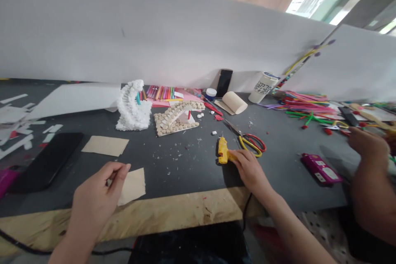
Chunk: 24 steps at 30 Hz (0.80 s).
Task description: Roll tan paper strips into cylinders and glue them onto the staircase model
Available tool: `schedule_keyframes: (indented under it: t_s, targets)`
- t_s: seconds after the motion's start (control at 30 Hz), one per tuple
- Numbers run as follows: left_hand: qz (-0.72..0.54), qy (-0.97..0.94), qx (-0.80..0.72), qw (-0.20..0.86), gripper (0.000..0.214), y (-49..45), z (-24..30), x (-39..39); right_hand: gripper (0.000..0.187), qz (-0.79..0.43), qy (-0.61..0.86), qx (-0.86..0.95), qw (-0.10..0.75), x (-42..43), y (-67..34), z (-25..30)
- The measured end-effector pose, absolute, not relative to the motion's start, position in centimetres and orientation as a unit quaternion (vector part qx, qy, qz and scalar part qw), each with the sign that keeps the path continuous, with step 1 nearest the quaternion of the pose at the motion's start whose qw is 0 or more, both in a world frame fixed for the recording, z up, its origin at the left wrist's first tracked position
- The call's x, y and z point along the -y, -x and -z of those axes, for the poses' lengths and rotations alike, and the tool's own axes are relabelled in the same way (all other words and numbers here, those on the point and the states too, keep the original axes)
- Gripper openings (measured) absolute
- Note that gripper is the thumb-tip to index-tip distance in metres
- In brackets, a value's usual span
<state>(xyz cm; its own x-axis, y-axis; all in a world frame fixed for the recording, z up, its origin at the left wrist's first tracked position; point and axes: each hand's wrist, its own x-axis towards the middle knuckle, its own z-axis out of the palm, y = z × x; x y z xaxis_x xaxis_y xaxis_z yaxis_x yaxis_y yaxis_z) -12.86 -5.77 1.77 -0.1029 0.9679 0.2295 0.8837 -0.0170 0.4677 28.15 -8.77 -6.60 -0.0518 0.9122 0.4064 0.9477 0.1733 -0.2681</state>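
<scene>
My right hand point(250, 169) is wrapped round the handle of a yellow glue gun point(222, 151), at or just above the dark tabletop. Scissors point(247, 138) with red and yellow handles lie just beyond it. My left hand point(100, 192) is closed, thumb and forefinger pinched together; what they hold, if anything, I cannot make out. It partly covers a tan paper piece point(134, 186) near the front edge. Another tan paper piece point(105, 145) lies behind it. Farther back stand a white fluffy model point(133, 109) and a small pebbled arch model point(176, 119).
A co-worker's hand point(369, 144) is at the right, past a purple power strip point(321, 169). A black tablet-like slab point(49, 161) lies left. Behind are a phone point(224, 83), a tan paper roll point(236, 102), a white tumbler point(262, 87) and pipe cleaners point(306, 105).
</scene>
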Motion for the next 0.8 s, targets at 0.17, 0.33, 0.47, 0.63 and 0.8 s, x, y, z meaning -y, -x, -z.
schedule_keyframes:
  t_s: [0.17,0.33,0.47,0.63,0.8]
  targets:
    - [-0.238,-0.660,-0.706,0.096,0.025,13.1,-1.2,6.1,0.037,0.053,0.651,0.706,0.274,8.9,-28.7,6.1]
    - [-0.225,-0.669,-0.701,0.098,0.023,12.3,-1.6,6.1,0.044,0.001,0.596,0.763,0.250,8.8,-23.5,4.8]
    - [-0.268,-0.670,-0.690,0.059,0.019,12.1,-2.9,7.5,0.080,-0.055,0.656,0.745,0.102,4.4,-16.9,4.6]
    - [-0.318,-0.609,-0.726,-0.018,0.018,13.6,-4.6,10.5,0.087,-0.092,0.656,0.746,0.071,0.8,-8.5,4.5]
    - [-0.289,-0.595,-0.747,-0.070,0.022,15.5,-5.2,11.7,0.075,-0.136,0.415,0.893,0.106,4.8,-8.4,4.1]
